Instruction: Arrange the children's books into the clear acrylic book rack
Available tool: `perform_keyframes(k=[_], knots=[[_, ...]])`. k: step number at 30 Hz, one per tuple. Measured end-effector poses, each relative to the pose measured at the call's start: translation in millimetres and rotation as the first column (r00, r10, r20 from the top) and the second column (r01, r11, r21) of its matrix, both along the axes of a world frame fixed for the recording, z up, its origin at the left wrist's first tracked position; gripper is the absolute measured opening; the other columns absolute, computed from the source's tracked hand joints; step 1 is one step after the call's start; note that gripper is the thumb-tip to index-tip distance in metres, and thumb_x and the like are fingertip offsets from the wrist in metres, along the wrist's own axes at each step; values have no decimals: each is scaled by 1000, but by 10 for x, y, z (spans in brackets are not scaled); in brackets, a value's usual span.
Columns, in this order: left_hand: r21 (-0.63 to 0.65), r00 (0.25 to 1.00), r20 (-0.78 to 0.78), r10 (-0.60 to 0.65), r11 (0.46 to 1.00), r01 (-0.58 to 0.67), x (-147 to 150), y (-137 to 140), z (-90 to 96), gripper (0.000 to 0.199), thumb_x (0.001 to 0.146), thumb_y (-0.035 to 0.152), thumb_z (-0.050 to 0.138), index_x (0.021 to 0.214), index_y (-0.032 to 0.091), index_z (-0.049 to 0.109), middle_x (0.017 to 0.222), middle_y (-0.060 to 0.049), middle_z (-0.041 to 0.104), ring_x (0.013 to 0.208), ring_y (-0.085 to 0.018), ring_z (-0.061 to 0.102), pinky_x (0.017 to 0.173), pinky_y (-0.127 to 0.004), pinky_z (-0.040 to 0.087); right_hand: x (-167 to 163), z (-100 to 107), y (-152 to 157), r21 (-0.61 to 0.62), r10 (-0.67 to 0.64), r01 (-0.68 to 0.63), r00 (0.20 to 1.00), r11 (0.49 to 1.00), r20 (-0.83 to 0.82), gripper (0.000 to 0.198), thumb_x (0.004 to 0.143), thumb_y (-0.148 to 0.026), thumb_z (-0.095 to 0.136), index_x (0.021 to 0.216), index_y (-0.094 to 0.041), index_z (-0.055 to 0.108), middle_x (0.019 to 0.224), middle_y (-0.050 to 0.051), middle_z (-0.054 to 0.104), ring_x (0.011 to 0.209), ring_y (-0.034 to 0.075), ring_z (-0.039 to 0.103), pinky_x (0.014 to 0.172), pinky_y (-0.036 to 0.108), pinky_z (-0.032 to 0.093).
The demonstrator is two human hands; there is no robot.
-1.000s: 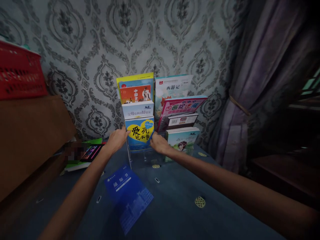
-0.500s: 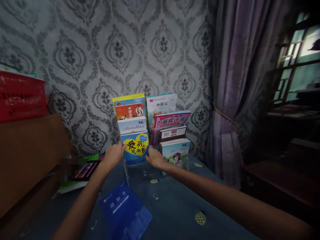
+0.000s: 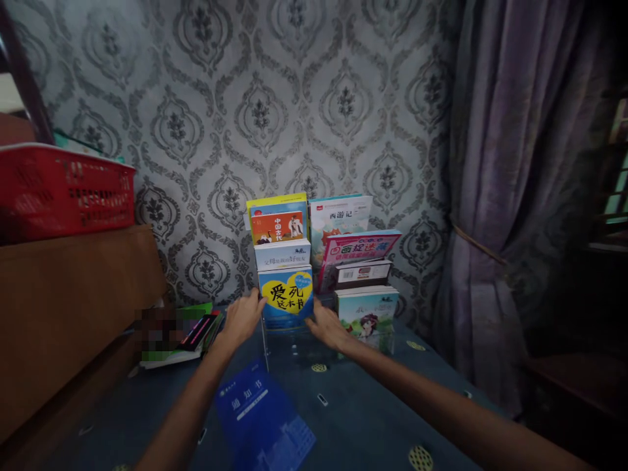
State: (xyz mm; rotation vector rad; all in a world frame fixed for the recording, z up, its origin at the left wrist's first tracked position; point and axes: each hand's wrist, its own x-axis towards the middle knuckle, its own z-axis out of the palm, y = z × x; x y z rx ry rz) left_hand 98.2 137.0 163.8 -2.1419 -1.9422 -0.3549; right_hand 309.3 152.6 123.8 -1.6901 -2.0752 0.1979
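A blue book with a yellow heart on its cover (image 3: 288,297) stands upright at the front of the left column of a clear stepped rack (image 3: 294,347). My left hand (image 3: 244,318) closes on its left edge, the thumb on the cover. At the lower right edge, my right hand (image 3: 328,325) grips the same book. Behind it rise a pale book (image 3: 282,255), an orange book (image 3: 278,227) and a yellow-topped book (image 3: 277,197). The right column holds a green-blue book with a cartoon figure (image 3: 367,313), a pink book (image 3: 360,247) and a white book (image 3: 341,212).
A dark blue booklet (image 3: 265,418) lies on the blue tablecloth (image 3: 363,405) in front. At left, a red basket (image 3: 98,190) sits on a brown box (image 3: 98,294), near stacked books (image 3: 171,356). Patterned wallpaper (image 3: 304,131) backs the table; a purple curtain (image 3: 495,163) hangs at right.
The view has turned left, so everything sits further right in the picture. Both hands stay at the sides of the blue book, which remains in the rack.
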Motion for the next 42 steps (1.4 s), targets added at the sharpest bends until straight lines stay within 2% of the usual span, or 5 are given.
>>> perform_keyframes(k=[5,9,16,28,42], knots=[[14,994,110,-10,1000,8,-87,-75,-213,32,103,41,31,117,21,52,105,-11,74,100,-26,71,77,-32,48,64,-380,-24,214,97,-86,995,973,-39,63,90,-22,46,148,-4,31,140,24,54,134,31,49,110,44,39],[-4,977,213,-21,1000,23,-272,-215,-689,26,103,37,35,115,22,52,106,-8,72,99,-22,69,79,-30,47,-38,-935,-281,376,201,-156,976,913,-83,64,95,-26,37,154,-9,23,156,20,37,148,28,29,119,49,31],[-4,967,255,25,1000,-24,-831,-536,-1451,23,102,27,36,100,21,58,103,-4,69,100,-17,63,89,-28,47,-490,-1501,-871,0,544,-544,839,839,-2,52,97,-34,42,147,-20,46,155,13,42,146,27,35,119,51,30],[198,906,51,419,885,-421,-1418,-346,-1336,51,97,35,43,142,11,45,152,-22,41,143,-34,34,115,-53,29,-578,-1381,-1006,-43,562,-561,827,827,25,46,98,-31,41,140,-16,56,151,15,47,144,29,38,118,53,33],[217,925,58,375,900,-378,-1622,-356,-1467,43,96,30,46,137,17,53,141,-20,55,136,-35,45,109,-70,28,-546,-1599,-910,144,614,-612,789,778,37,42,98,-30,45,137,-19,58,147,16,52,140,30,43,113,54,39]])
